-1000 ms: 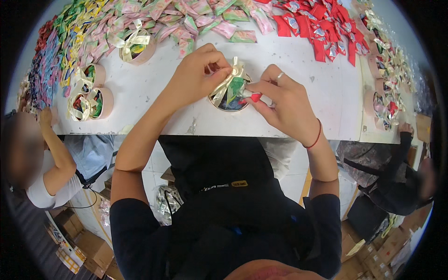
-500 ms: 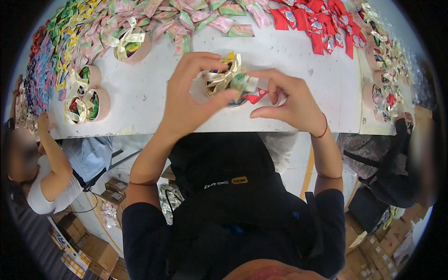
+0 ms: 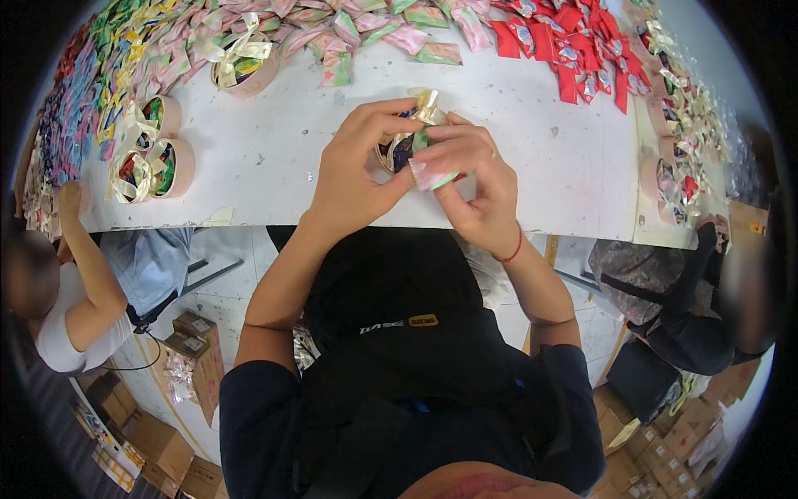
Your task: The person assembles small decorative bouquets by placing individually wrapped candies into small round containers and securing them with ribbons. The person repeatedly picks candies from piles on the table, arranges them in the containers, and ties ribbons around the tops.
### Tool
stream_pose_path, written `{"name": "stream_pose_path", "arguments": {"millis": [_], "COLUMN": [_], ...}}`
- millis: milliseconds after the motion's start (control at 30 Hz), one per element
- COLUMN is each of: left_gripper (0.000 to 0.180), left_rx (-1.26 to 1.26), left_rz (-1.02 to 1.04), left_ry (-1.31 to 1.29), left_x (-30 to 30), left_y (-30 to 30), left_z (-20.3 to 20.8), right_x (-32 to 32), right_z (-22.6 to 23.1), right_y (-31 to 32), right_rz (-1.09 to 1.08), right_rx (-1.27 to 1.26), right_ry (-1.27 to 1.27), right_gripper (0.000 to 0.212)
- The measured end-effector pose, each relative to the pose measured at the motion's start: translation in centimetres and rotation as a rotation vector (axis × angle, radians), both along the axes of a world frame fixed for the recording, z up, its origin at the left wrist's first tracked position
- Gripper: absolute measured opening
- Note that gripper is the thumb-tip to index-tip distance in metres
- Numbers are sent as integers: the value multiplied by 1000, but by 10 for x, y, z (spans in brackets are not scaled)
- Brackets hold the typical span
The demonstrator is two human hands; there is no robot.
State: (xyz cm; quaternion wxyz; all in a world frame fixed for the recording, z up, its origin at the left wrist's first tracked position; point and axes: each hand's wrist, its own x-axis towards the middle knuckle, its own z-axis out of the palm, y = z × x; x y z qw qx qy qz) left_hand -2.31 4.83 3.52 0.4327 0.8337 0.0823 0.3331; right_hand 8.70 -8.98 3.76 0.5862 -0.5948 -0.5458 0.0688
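In front of me on the white table stands a small round gift box (image 3: 399, 153), filled with wrapped sweets and topped with a cream ribbon bow (image 3: 427, 106). My left hand (image 3: 359, 162) curves round its left side, fingers at the far edge and thumb on the near side. A pink-and-green wrapped sweet (image 3: 431, 176) is pinched in my right hand (image 3: 478, 179) at the box's near right edge. The left thumb tip meets this packet. Both hands hide much of the box.
Pink-and-green packets (image 3: 357, 33) and red packets (image 3: 573, 46) lie heaped along the far side. Other ribboned round boxes (image 3: 170, 166) stand at left, one box (image 3: 249, 71) farther back, more (image 3: 669, 179) at right. A person (image 3: 91, 299) sits left, another (image 3: 698, 308) right.
My right hand has come left and in close to the box, now with the pink-and-green packet plainly in its fingers. The red packet beside the box is out of sight.
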Motion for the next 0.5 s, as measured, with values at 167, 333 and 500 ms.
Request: {"name": "stream_pose_path", "arguments": {"millis": [167, 333, 500], "left_gripper": [32, 24, 22], "left_rx": [-61, -178, -106], "left_rz": [73, 158, 167], "left_ry": [-22, 16, -30], "left_x": [-8, -12, -14], "left_y": [0, -6, -5], "left_z": [-7, -11, -15], "right_x": [16, 29, 26], "right_z": [7, 21, 35], "right_y": [-8, -8, -5], "right_rz": [87, 115, 96], "right_rx": [-91, -204, -463], "right_ry": [-237, -402, -380], "right_gripper": [27, 27, 28]}}
